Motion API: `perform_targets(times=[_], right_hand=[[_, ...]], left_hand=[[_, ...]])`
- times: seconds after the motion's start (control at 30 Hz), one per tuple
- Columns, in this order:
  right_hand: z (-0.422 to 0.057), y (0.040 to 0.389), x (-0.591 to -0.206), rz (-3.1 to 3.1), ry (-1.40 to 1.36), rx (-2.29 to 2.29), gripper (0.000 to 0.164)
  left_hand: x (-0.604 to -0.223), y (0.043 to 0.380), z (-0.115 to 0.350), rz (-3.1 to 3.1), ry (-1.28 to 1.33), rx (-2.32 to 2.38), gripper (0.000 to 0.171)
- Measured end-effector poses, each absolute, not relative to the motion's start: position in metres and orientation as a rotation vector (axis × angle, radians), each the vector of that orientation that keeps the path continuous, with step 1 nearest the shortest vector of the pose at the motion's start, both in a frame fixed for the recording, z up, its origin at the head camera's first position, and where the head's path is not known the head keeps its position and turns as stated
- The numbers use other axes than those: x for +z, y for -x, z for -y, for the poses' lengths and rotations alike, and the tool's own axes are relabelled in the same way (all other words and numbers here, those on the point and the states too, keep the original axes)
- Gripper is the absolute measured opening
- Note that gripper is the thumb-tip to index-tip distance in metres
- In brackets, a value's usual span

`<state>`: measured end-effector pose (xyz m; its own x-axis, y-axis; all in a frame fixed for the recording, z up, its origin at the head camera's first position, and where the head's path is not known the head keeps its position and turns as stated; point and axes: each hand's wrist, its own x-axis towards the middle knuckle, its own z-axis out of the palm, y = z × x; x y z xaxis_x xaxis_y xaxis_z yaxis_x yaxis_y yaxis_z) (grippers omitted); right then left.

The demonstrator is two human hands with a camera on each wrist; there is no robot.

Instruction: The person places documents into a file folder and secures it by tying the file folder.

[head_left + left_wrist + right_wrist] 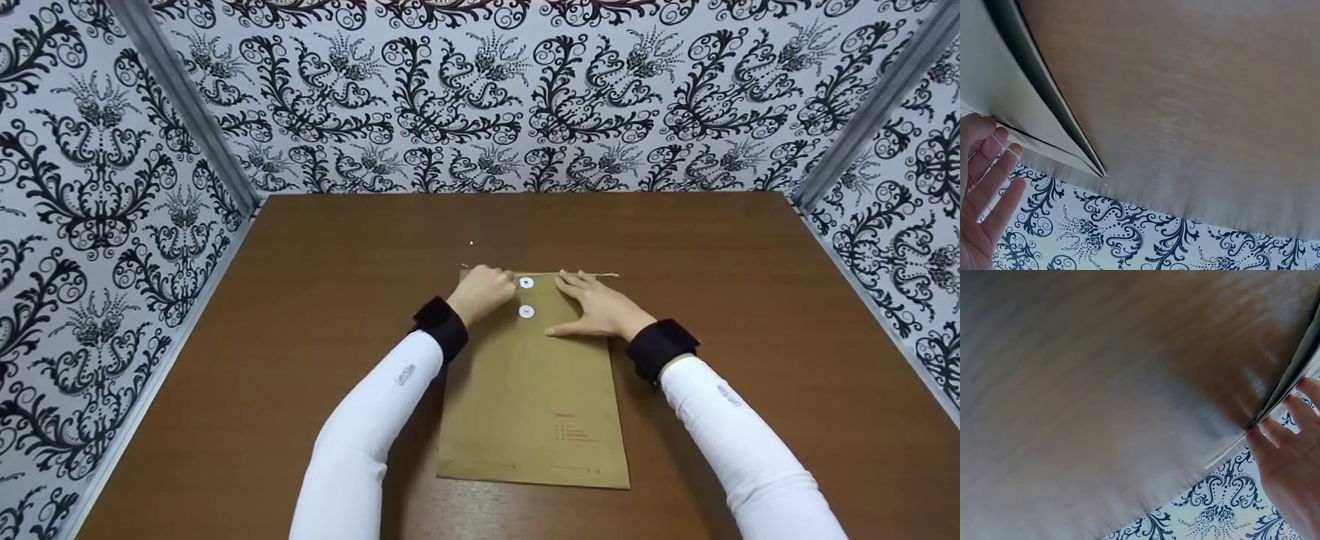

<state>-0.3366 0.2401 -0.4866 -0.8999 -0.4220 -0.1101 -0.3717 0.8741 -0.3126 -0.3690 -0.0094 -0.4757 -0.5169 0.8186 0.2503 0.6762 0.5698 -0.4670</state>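
A brown paper string-tie envelope point(525, 390) lies upright in front of me, with two white round paper buttons point(526, 311) near its top. Its thin pale string point(604, 274) runs along the top edge and sticks out past the right corner. My left hand point(486, 291) is at the top left, fingers curled, pinching the string between thumb and forefinger; in the left wrist view a short bit of string point(1008, 147) crosses its fingers. My right hand point(596, 306) rests spread on the envelope's upper right, fingertips at the top edge.
The envelope lies on a brown wooden table point(337, 247). Patterned black-and-white walls point(480, 97) stand behind the table and on both sides. A tiny white speck point(471, 243) lies beyond the envelope's top. Small red print point(574, 429) marks the envelope's lower right.
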Motion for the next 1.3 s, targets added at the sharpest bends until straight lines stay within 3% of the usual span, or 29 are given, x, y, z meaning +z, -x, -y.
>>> perform_targets(times=[0.4, 0.73, 1.3], right_hand=[[-0.240, 0.336, -0.486, -2.857, 0.600, -0.427, 0.108], [-0.243, 0.333, -0.485, -2.856, 0.585, -0.435, 0.108], [-0.241, 0.334, -0.486, -2.857, 0.616, -0.436, 0.108]], left_hand=[[-0.474, 0.368, 0.013, 2.444, 1.186, 0.564, 0.022], [-0.479, 0.361, 0.028, 2.364, 1.200, 0.400, 0.018], [-0.477, 0.302, 0.034, 2.405, 1.224, 0.381, 0.016]])
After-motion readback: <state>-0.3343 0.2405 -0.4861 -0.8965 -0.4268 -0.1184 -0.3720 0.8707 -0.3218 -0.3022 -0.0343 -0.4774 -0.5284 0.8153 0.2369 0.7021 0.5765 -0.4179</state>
